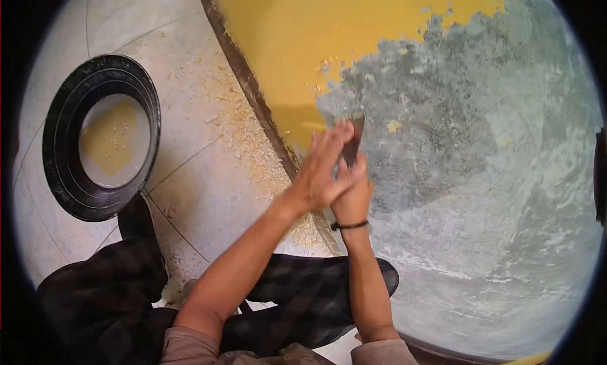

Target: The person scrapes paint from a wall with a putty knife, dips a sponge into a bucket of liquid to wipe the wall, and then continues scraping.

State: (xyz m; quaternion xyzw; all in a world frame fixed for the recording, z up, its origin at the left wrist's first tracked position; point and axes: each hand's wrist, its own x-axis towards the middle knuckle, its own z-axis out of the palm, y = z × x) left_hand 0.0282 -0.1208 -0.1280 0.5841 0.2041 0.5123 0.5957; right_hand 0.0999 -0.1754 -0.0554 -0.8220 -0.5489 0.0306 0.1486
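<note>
A putty knife [355, 137] with a flat metal blade meets the wall surface at the ragged edge of the yellow paint [284, 42]. My right hand [353, 197], with a dark band at the wrist, is closed around its handle, which is mostly hidden. My left hand [319, 172] lies across the knife with fingers stretched out, fingertips on the blade and thumb over my right hand. To the right of the blade spreads bare grey surface [442, 156], and a small yellow flake [393, 125] sits on it.
Yellow paint chips [243, 137] litter the pale tiled floor [152, 23] along the brown lower edge [243, 80] of the painted surface. At left stands a black bucket [57, 143] with yellow and whitish matter inside. My dark-trousered legs [101, 289] are folded below.
</note>
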